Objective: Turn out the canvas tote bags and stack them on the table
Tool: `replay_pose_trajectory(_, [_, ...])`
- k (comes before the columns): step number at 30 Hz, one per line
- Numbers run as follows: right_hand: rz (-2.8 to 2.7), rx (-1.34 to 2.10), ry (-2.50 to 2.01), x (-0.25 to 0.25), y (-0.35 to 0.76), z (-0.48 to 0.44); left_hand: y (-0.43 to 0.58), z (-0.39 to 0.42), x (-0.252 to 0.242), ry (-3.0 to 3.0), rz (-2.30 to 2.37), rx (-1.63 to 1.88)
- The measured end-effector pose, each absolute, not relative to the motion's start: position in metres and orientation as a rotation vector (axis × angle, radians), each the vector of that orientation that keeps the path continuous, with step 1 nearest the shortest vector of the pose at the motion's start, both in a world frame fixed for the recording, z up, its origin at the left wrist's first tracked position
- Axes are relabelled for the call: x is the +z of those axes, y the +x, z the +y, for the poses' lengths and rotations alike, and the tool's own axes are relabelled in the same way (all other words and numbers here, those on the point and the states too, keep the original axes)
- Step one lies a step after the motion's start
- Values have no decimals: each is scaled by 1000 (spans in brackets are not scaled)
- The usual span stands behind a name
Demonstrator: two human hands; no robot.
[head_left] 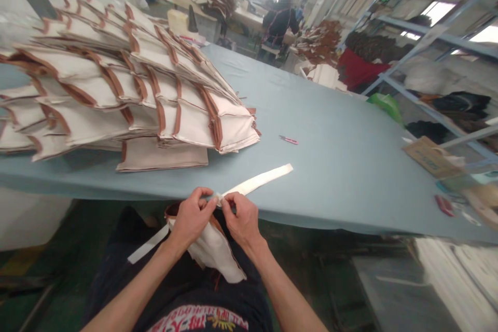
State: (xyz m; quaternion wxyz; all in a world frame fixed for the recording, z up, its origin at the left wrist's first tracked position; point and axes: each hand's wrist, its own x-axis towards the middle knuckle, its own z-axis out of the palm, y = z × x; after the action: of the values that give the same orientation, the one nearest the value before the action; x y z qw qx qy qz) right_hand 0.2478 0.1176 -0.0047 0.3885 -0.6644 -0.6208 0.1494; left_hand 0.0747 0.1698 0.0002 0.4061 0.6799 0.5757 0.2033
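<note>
A long white strip (pixel 264 178) runs over the table's near edge between my hands. My left hand (pixel 194 218) pinches the strip with thumb and forefinger, and my right hand (pixel 241 218) grips it just beside, the fingertips almost meeting. Below them a cream fabric piece with brown edging (pixel 212 249) hangs at my lap, partly covered by my wrists. A white strip end (pixel 148 244) sticks out past my left wrist; whether it is the same strip is hidden. Thread snips with a pink handle (pixel 290 140) lie farther up the table.
The blue-grey table (pixel 330 145) stretches to the right. A large heap of cream pieces with brown edging (pixel 148 83) fills its left side. Shelves (pixel 439 104) stand at right, with a cardboard box (pixel 431 155) nearby. Another person (pixel 280 23) sits in the background.
</note>
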Motion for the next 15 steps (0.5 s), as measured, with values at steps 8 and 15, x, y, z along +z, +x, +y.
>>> replay_pose_trajectory(8, [-1396,500,-1810,-1,247,126,83,161,6,1850,1555,467])
replay_pose_trajectory(15, [-1286,597,-1788,2,247,127,74,151,-5,2063,1472,469])
